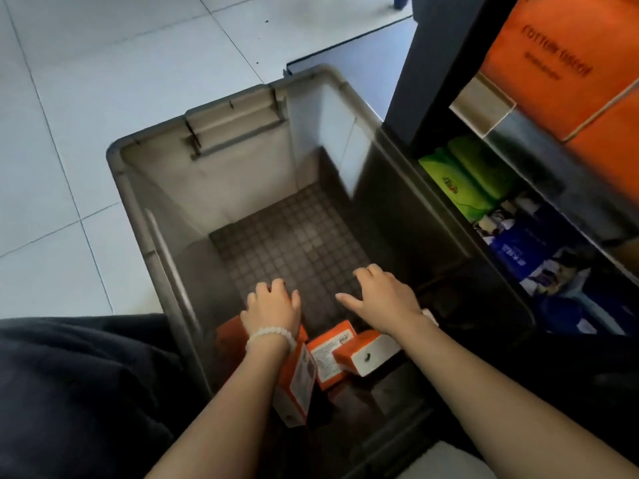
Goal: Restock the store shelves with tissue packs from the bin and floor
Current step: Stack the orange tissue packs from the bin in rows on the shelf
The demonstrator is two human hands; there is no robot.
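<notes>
Reaching: both bare forearms extend down into a grey plastic bin (pixel 221 174) standing on a pale tiled floor (pixel 69 98), hard against a dark shelf unit (pixel 435 74).
Bin: open-topped, moulded handle block on its far rim, grid-patterned bottom bare toward the far end.
Stock in bin: 3 orange-and-white tissue packs lie at the near end. A tall pack (pixel 297 378) stands tilted by the near-left wall; a middle pack (pixel 328 350) lies flat with small print on its face, too blurred to read; a right pack (pixel 366 350) shows a white end panel with a dark mark.
Left hand (pixel 271 304): knuckles up, fingers curled downward over the top of the tall pack, a pale beaded bracelet (pixel 271 337) on the wrist. Whether it actually grips the pack I cannot tell.
Right hand (pixel 382 293): fingers spread and relaxed, thumb out, hovering above the bin bottom just beyond the right pack, holding nothing.
Hands: apart, side by side.
Shelf, upper level: large orange packs (pixel 553 60) with dark lettering, not legible, behind a clear price-tag holder (pixel 480 105).
Shelf, lower level: green packs (pixel 463 181) bearing a round orange logo at the far end; blue-and-white packs (pixel 539 257) with white characters nearer, unreadable.
</notes>
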